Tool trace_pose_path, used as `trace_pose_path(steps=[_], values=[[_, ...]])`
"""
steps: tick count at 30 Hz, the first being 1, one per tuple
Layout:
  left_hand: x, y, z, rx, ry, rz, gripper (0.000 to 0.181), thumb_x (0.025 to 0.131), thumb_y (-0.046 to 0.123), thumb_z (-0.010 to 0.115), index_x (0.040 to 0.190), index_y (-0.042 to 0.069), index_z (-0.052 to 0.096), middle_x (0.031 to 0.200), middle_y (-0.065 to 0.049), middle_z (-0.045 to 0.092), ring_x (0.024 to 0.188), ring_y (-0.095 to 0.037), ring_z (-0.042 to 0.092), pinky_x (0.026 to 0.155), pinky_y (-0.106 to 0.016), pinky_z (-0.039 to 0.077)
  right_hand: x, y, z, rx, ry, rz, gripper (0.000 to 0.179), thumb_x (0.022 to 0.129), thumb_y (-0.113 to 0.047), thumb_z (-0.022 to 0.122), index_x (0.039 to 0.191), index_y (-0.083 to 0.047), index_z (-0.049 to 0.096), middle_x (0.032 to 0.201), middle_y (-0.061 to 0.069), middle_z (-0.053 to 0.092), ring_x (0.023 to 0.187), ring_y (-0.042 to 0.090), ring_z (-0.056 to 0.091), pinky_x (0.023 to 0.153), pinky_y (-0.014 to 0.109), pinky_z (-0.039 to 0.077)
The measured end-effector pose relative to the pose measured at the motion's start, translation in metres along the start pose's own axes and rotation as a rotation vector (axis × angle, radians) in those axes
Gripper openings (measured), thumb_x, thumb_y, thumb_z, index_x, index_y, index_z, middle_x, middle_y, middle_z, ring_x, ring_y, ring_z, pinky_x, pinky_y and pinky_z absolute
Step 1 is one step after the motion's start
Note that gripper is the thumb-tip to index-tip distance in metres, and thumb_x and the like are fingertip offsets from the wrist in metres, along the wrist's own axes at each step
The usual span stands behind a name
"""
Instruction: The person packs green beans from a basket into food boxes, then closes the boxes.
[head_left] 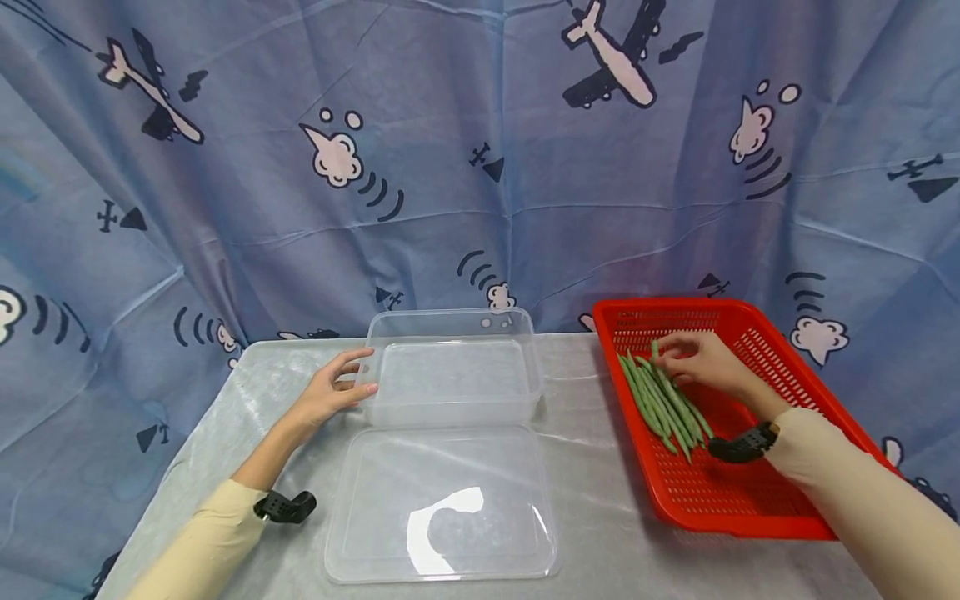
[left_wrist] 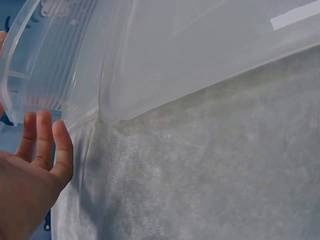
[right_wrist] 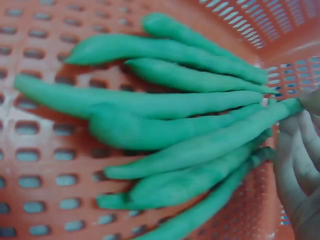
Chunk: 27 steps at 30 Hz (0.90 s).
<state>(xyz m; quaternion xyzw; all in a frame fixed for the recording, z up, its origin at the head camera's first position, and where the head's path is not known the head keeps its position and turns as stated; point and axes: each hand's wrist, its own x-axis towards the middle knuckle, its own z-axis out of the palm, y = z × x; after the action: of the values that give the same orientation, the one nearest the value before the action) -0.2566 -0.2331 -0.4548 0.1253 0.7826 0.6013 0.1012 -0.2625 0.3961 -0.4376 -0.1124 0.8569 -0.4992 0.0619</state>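
At the back of the table stands a clear plastic box (head_left: 450,375). My left hand (head_left: 333,387) is at its left side, its fingers spread and touching the wall near the rim; in the left wrist view several fingers (left_wrist: 62,150) lie loosely extended beside the box. A red perforated basket (head_left: 738,508) on the right holds several green beans (head_left: 660,404) lying side by side. Inside it, my right hand (head_left: 697,358) pinches one end of a green bean (right_wrist: 215,142); in the right wrist view the bean's other end lies over the rest.
A clear lid (head_left: 442,504) lies flat in front of the box. The pale-covered table (head_left: 585,467) meets a blue printed curtain (head_left: 480,167) behind. The basket's raised red rim surrounds the right hand. Black wrist straps (head_left: 742,446) sit on both forearms.
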Motion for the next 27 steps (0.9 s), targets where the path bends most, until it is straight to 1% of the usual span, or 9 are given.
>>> trace_pose_path(steps=[3, 5, 7, 10, 16, 21, 25, 27], values=[[-0.002, -0.002, -0.001, -0.006, 0.001, 0.004, 0.068, 0.096, 0.015, 0.074, 0.155, 0.011, 0.04, 0.154, -0.03, 0.031, 0.133, -0.049, 0.041, 0.089, -0.054, 0.051, -0.002, -0.002, -0.003, 0.061, -0.004, 0.028, 0.033, 0.099, -0.003, 0.067, 0.123, 0.016, 0.056, 0.104, 0.031, 0.067, 0.079, 0.026, 0.069, 0.067, 0.045, 0.059], [-0.003, -0.003, -0.001, -0.002, 0.006, 0.003, 0.069, 0.096, 0.016, 0.074, 0.155, 0.011, 0.04, 0.153, -0.03, 0.032, 0.132, -0.049, 0.043, 0.089, -0.054, 0.051, -0.004, -0.003, -0.004, 0.098, -0.006, 0.04, 0.033, 0.099, -0.004, 0.067, 0.123, 0.016, 0.054, 0.105, 0.03, 0.067, 0.082, 0.027, 0.07, 0.069, 0.046, 0.059], [-0.003, -0.004, -0.002, 0.003, 0.004, 0.008, 0.07, 0.096, 0.017, 0.074, 0.156, 0.01, 0.038, 0.153, -0.03, 0.032, 0.132, -0.049, 0.043, 0.09, -0.054, 0.051, -0.005, -0.004, -0.005, 0.13, -0.007, 0.048, 0.034, 0.1, -0.005, 0.066, 0.123, 0.016, 0.053, 0.105, 0.027, 0.067, 0.084, 0.027, 0.07, 0.071, 0.047, 0.059], [-0.003, -0.005, -0.002, 0.0, 0.013, -0.001, 0.069, 0.096, 0.017, 0.074, 0.156, 0.012, 0.04, 0.153, -0.029, 0.033, 0.131, -0.047, 0.044, 0.091, -0.055, 0.05, -0.005, -0.005, -0.006, 0.182, -0.01, 0.054, 0.035, 0.1, -0.005, 0.066, 0.123, 0.016, 0.051, 0.103, 0.022, 0.069, 0.087, 0.027, 0.071, 0.073, 0.05, 0.058], [0.001, -0.005, -0.001, -0.014, 0.009, -0.003, 0.068, 0.097, 0.017, 0.073, 0.156, 0.013, 0.041, 0.153, -0.029, 0.033, 0.131, -0.047, 0.044, 0.092, -0.057, 0.049, -0.005, -0.006, -0.008, 0.226, -0.021, 0.049, 0.034, 0.1, -0.005, 0.065, 0.124, 0.015, 0.051, 0.102, 0.015, 0.071, 0.088, 0.027, 0.071, 0.074, 0.052, 0.057], [0.003, -0.005, 0.001, -0.014, 0.015, -0.012, 0.069, 0.097, 0.019, 0.073, 0.156, 0.014, 0.04, 0.154, -0.029, 0.033, 0.13, -0.046, 0.046, 0.092, -0.056, 0.049, -0.006, -0.007, -0.013, 0.251, -0.019, 0.028, 0.03, 0.101, -0.002, 0.064, 0.124, 0.012, 0.053, 0.102, 0.015, 0.073, 0.089, 0.027, 0.071, 0.073, 0.051, 0.058], [0.004, -0.006, 0.002, -0.018, 0.022, -0.017, 0.069, 0.096, 0.02, 0.074, 0.156, 0.014, 0.04, 0.153, -0.028, 0.034, 0.128, -0.045, 0.048, 0.092, -0.055, 0.05, -0.005, -0.011, -0.016, 0.292, -0.012, 0.021, 0.026, 0.101, -0.001, 0.063, 0.123, 0.009, 0.056, 0.102, 0.014, 0.073, 0.09, 0.026, 0.071, 0.074, 0.052, 0.057], [0.004, -0.006, 0.001, -0.018, 0.023, -0.017, 0.068, 0.096, 0.019, 0.074, 0.156, 0.014, 0.041, 0.153, -0.028, 0.033, 0.128, -0.044, 0.047, 0.092, -0.055, 0.049, -0.004, -0.013, -0.017, 0.33, -0.012, 0.014, 0.025, 0.1, 0.0, 0.063, 0.123, 0.008, 0.056, 0.102, 0.013, 0.073, 0.091, 0.026, 0.071, 0.075, 0.053, 0.057]])
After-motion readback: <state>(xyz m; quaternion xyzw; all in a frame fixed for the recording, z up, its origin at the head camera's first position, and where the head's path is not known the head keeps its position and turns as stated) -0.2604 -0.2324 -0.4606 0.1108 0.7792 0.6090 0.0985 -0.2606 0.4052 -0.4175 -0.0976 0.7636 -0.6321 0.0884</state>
